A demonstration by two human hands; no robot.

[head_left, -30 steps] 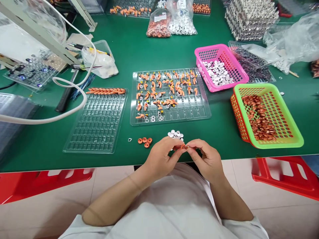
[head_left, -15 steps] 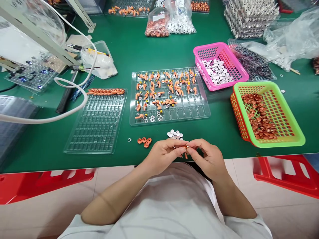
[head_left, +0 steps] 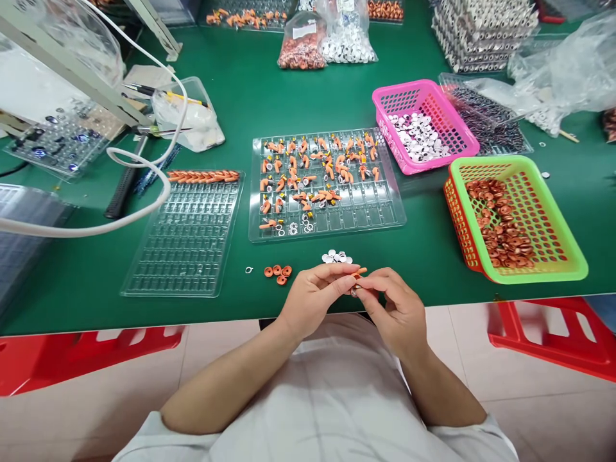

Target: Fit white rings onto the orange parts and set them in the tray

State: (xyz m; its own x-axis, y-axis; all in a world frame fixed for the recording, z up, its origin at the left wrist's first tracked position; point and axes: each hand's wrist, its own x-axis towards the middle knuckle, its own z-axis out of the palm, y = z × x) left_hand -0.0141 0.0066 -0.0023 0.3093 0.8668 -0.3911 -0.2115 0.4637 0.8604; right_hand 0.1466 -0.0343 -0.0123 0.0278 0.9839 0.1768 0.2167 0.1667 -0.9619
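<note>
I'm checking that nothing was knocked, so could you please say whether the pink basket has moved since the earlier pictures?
No, the pink basket shows no visible shift either way against the middle clear tray.

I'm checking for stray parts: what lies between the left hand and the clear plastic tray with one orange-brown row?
In the head view, a small whitish ring, then round copper-coloured pieces nearer the left hand.

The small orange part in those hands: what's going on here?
A person's left hand and right hand pinch a small orange part between them at the near edge of the green table; it is partly hidden. Just beyond lie white discs, with orange discs to the left. Farther back, a clear tray is partly filled with orange pieces.
</note>
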